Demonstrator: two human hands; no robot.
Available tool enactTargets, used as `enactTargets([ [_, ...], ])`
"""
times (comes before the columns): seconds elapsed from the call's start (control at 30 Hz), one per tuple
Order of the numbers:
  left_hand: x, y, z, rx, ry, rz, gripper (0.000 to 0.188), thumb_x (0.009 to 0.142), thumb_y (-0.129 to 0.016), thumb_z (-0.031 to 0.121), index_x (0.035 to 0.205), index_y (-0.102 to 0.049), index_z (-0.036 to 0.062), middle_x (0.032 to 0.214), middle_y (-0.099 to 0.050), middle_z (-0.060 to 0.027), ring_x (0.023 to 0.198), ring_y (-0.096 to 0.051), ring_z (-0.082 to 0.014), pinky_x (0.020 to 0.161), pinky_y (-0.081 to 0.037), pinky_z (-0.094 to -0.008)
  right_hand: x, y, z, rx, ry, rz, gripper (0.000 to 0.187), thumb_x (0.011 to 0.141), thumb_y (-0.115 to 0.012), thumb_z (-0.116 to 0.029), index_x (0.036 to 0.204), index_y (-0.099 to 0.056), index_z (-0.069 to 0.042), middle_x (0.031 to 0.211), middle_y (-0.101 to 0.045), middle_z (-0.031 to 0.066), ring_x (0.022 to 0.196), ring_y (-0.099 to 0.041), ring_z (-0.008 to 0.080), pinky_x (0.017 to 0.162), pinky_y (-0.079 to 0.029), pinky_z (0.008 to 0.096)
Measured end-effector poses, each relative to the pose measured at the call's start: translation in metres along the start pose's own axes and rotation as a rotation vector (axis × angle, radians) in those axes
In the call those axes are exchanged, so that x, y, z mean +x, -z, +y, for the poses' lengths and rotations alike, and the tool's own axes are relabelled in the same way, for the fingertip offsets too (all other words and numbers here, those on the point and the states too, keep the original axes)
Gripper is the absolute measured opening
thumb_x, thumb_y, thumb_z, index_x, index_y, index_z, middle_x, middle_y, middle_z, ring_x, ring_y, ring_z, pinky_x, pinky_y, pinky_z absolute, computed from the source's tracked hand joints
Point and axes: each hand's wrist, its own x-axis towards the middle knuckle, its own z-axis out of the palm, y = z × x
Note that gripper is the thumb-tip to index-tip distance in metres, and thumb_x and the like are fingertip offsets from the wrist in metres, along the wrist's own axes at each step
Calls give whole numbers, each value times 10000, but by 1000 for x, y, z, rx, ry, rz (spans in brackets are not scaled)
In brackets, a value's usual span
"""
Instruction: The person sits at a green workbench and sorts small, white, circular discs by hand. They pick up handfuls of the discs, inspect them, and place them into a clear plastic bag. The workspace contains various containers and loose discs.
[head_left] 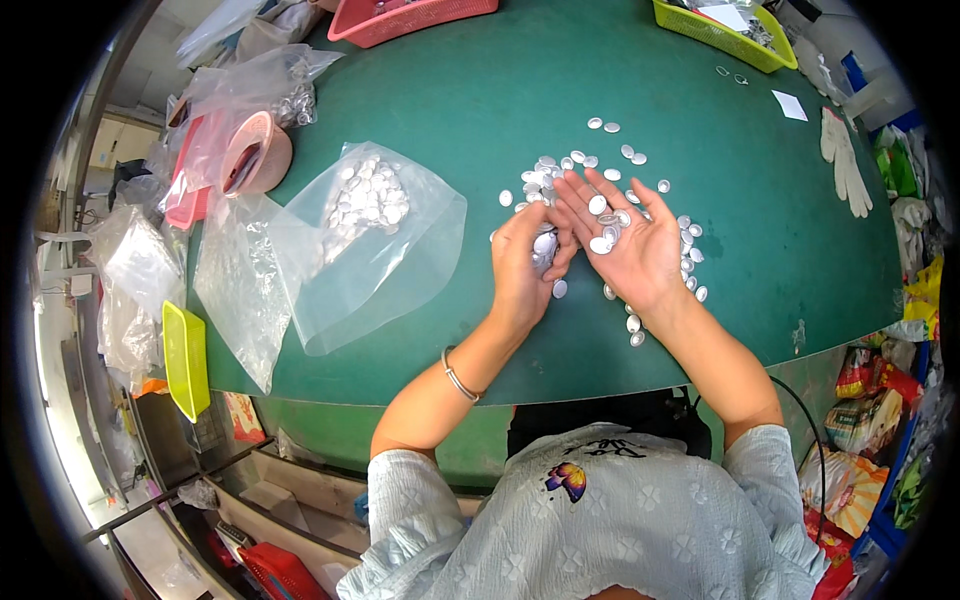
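Discs (598,205) in both hands.
Left hand (530,262) curls around several, apparently containing them; right hand (640,240), spread palm-up, supports others.

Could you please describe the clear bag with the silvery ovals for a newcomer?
Find the green table, then look left of the left hand. The clear bag lies spread there, the plastic nearest that hand, with silvery ovals heaped together.

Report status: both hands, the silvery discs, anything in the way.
Left hand curled around silvery discs. Right hand open, palm up, discs on it. Loose discs on green table. No obstruction visible.
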Motion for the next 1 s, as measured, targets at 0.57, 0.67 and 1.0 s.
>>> enactTargets([
  [0.57,-2,-8,-14,886,-409,171,163,771,-670,-1,932,-647,-9,648,-514,40,605,-446,-19,524,-366,-169,-5,-3,10,-197,-2,-90,505,923,-351,-315,1244,-395,73,1285,-437,231,1253,-374,323,1074,-277,428],
  [0.67,-2,-8,-13,882,-397,181,141,780,-660,7,919,-648,-15,676,-567,19,628,-495,-26,544,-402,-171,-4,2,10,-195,-19,-96,511,926,-347,-315,1239,-395,87,1284,-438,231,1253,-374,318,1081,-269,421],
  [1.0,-2,-11,-11,761,-292,205,123,793,-643,22,896,-626,-43,626,-553,19,574,-495,-31,501,-387,-169,-3,3,10,-205,-32,-97,515,929,-339,-316,1235,-399,93,1278,-451,235,1240,-397,306,1077,-274,403],
])
